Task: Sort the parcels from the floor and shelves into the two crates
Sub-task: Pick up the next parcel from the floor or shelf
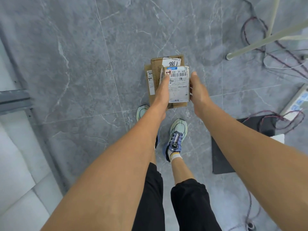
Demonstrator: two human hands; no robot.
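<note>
hands: left hand (162, 90) and right hand (198, 92) grasp parcels (179, 84) from either side.
parcels: uneven stack, held over floor (83, 64), just beyond shoes (177, 130); crates unseen.
risk: staggered stack may slide apart and drop; cables (244, 31) far right could trip.

— Those parcels (155, 64), plain brown card?
— Brown, yes, each with a white label (179, 80) printed in black barcodes (one carries a small red-marked sticker and a blue strip).
— And the floor (83, 47)?
— Grey marbled tile, pale veins running through. The shoes (177, 130) are mint green with blue-violet uppers, the shorts (188, 205) black, the cables (270, 112) dark red.
</note>
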